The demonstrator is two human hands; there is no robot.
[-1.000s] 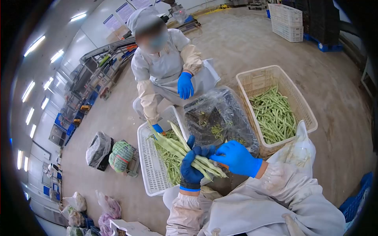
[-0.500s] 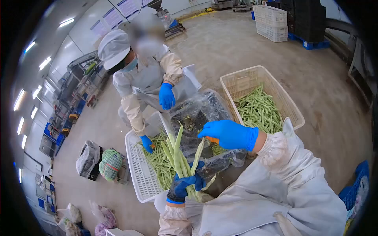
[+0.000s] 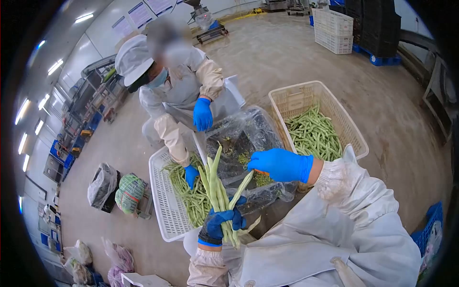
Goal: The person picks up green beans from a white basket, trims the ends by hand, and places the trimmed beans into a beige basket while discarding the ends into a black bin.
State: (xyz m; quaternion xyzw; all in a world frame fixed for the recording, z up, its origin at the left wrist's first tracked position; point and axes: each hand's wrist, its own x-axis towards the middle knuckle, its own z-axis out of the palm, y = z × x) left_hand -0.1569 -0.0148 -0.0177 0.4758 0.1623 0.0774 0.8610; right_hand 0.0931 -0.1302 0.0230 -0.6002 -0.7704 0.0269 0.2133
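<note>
My left hand [image 3: 219, 225], in a blue glove with a dark palm, is closed round a bunch of long green beans [image 3: 217, 191] that stand upright. One bean leans out to the right, its tip at the fingers of my right hand [image 3: 281, 165]. That blue-gloved hand is closed on a small orange tool [image 3: 260, 171], mostly hidden by the fingers. Below my hands is a crate lined with clear plastic [image 3: 239, 143], with green trimmings [image 3: 263, 179] in it. Left of the bunch stands a white crate [image 3: 165, 210] of green beans [image 3: 196, 203].
Opposite me a co-worker [image 3: 174, 91] has one blue-gloved hand [image 3: 191, 176] in the white crate's beans. A beige crate [image 3: 351, 129] with more beans [image 3: 313, 134] stands at right. Stacked white crates [image 3: 333, 31] are farther back. Bags [image 3: 119, 256] lie on the floor at lower left.
My right hand has moved slightly right, and its fingers are now at the leaning bean's tip. The co-worker's hand in the white crate has shifted right among the beans. The view has moved a little.
</note>
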